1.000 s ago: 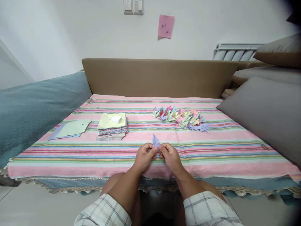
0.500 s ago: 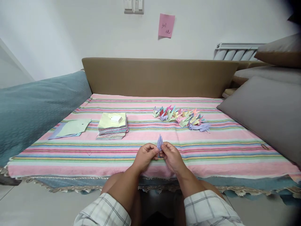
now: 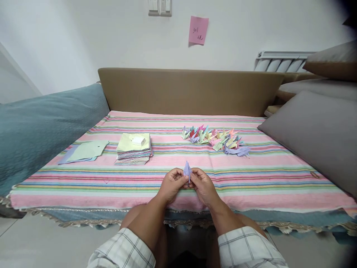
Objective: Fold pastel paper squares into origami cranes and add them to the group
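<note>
One piece of folded lilac paper [image 3: 186, 170] stands between our left hand [image 3: 173, 183] and our right hand [image 3: 204, 188], its narrow tip pointing away from us, over the near half of the striped cloth [image 3: 83, 193]. Both hands pinch it low down between thumb and forefinger, thumbs almost meeting, the other fingers curled in; how the fingertips sit behind the paper we cannot tell. A lengthwise line shows along its right side, so we judge this to be a step of lining up and pressing layers — small work that calls for light fingers. To do it well, we would match the edges at the tip first, hold the left side steady, and let the right thumb run firmly along the crease, since a soft press may let the layers drift apart. We would also spare the thin tip, which likely bends easily. Our wrists lie close together, which should help steadiness. Well clear of our fingers are the paper stack [image 3: 133, 153], with a small white block [image 3: 138, 141] on top, and the folded paper figures [image 3: 213, 140] — nothing there crowds our grip.
</note>
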Tool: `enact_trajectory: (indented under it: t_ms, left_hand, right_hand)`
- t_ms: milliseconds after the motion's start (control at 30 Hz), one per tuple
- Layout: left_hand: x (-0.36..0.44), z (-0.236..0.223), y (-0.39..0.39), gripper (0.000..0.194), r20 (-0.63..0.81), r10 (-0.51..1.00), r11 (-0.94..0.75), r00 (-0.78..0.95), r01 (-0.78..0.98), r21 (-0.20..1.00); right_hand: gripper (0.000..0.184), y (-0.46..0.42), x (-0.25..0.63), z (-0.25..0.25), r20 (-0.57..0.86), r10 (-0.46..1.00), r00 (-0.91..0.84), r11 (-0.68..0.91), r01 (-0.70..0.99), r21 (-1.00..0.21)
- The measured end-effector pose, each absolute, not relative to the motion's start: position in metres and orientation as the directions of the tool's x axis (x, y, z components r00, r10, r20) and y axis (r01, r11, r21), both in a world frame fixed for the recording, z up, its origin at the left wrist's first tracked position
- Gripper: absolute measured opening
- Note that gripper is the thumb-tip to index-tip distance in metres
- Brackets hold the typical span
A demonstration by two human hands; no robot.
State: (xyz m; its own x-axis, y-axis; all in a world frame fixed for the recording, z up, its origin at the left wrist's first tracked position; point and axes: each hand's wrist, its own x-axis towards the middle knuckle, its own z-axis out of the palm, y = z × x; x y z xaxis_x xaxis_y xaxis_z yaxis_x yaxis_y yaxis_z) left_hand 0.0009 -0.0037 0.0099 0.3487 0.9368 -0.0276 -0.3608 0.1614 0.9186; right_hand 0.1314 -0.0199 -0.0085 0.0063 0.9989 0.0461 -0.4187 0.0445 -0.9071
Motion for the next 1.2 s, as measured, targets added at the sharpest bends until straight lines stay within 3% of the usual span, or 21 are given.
enact_trajectory:
  t_ms: [233,400,767,1067,1200]
  left_hand:
    - [0.002,0.012,-0.004,0.036,0.0,0.936,0.125,0.353,-0.33,0.936]
    - [0.002,0.013,-0.005,0.037,0.008,0.944,0.115,0.329,-0.354,0.928]
    - [0.002,0.01,-0.004,0.031,0.089,0.899,0.12,0.43,-0.435,0.892]
    - [0.006,0.008,-0.005,0.032,0.079,0.931,0.092,0.355,-0.44,0.893]
    - [0.005,0.008,-0.004,0.034,0.062,0.951,0.073,0.303,-0.413,0.908]
  right_hand:
    - [0.022,-0.021,0.129,-0.006,0.034,0.999,0.007,0.033,-0.47,-0.882]
    - [0.025,-0.024,0.127,-0.001,0.027,0.999,-0.039,0.001,-0.563,-0.827]
    - [0.033,-0.021,0.128,-0.003,-0.009,1.0,-0.004,-0.01,-0.558,-0.83]
    - [0.024,-0.017,0.133,-0.013,0.119,0.992,0.042,0.126,-0.309,-0.943]
    - [0.03,-0.02,0.133,-0.012,0.155,0.988,0.01,0.151,-0.312,-0.938]
